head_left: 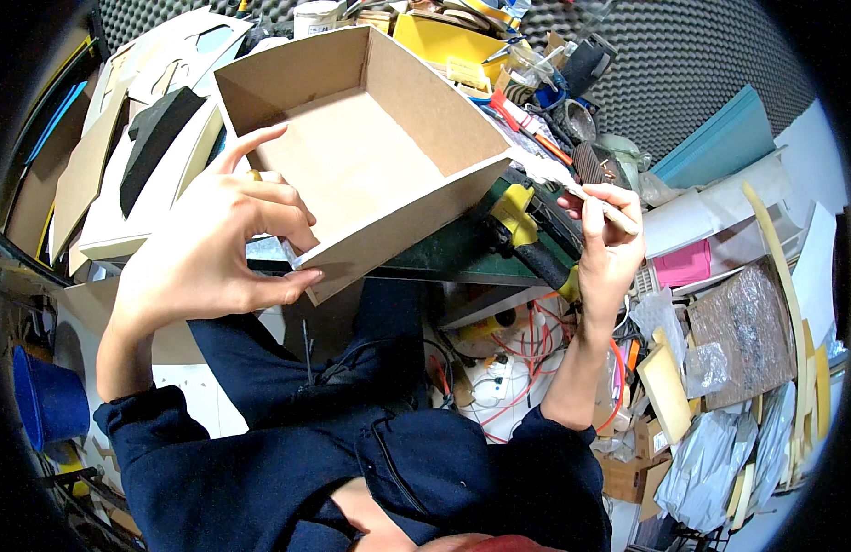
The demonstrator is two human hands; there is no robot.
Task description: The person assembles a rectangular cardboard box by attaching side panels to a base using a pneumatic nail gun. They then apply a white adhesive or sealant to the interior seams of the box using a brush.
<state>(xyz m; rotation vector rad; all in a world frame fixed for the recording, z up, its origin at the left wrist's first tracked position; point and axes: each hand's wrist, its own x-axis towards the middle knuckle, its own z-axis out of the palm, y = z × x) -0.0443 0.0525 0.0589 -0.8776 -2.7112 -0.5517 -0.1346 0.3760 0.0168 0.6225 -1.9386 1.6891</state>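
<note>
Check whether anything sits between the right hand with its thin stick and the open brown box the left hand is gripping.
Nothing visible blocks it. The left hand grips the brown box at its near corner. The right hand holds the thin stick just off the box's right wall; only open air above the green bench edge lies between.

The open box (361, 156) is plain brown cardboard, matt and smooth, with raw cut edges. The thin stick (609, 210) looks like pale, bare wood. The wall behind the bench is dark bumpy foam (683, 64), and the sleeves (260, 460) are soft navy cloth.
</note>
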